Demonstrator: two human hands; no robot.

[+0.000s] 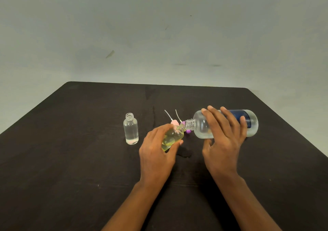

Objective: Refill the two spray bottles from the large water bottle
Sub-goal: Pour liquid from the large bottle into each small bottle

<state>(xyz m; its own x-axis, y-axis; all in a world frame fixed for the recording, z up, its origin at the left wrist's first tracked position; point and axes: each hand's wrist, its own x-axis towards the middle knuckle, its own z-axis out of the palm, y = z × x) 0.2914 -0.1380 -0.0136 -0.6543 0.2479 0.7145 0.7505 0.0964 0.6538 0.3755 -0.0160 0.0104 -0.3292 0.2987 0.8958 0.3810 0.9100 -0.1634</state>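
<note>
My right hand [224,136] grips the large clear water bottle [252,122], which has a dark blue label and lies tipped on its side, neck pointing left. Its open mouth meets the mouth of a small yellowish spray bottle [173,135], tilted and held by my left hand [157,152]. A second small clear spray bottle [131,128] stands upright and uncapped to the left, holding clear liquid. Behind the bottle mouths lie two spray tops with white dip tubes, one pink [174,122] and one purple [188,131].
Everything sits on a dark table [71,159] whose far edge meets a pale wall. A small wet patch [184,153] shows on the table between my hands.
</note>
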